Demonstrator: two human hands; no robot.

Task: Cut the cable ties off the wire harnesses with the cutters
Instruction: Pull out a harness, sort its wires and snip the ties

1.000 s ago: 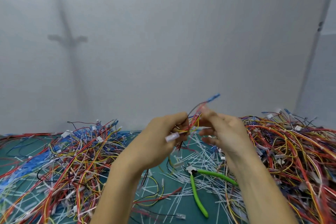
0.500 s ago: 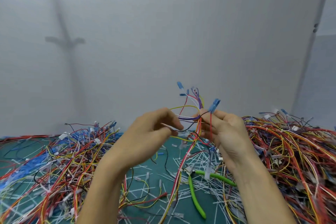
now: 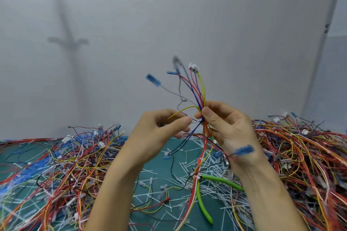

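Observation:
I hold a wire harness (image 3: pixel 197 90) up over the green mat (image 3: pixel 154 163). Its red, blue, yellow and grey wires fan upward to blue terminals and a white connector (image 3: pixel 193 66); its tail hangs down to the mat. My right hand (image 3: pixel 229 129) pinches the bundle between thumb and fingers. Just to the left, my left hand (image 3: pixel 163 129) has curled fingers that pinch a thin pale strand, apparently a cable tie (image 3: pixel 192 121), beside the bundle. The cutters (image 3: pixel 201 200) with green handles lie on the mat below my right wrist, held by neither hand.
Big tangles of harnesses lie on the left (image 3: pixel 56 165) and on the right (image 3: pixel 304 155) of the mat. Several cut white ties (image 3: pixel 180 167) litter the middle around the cutters. A plain white wall stands close behind the table.
Both hands rose with the harness. Its wires spread out and now fan upward above my right hand. My left hand drew a little to the left, away from the bundle.

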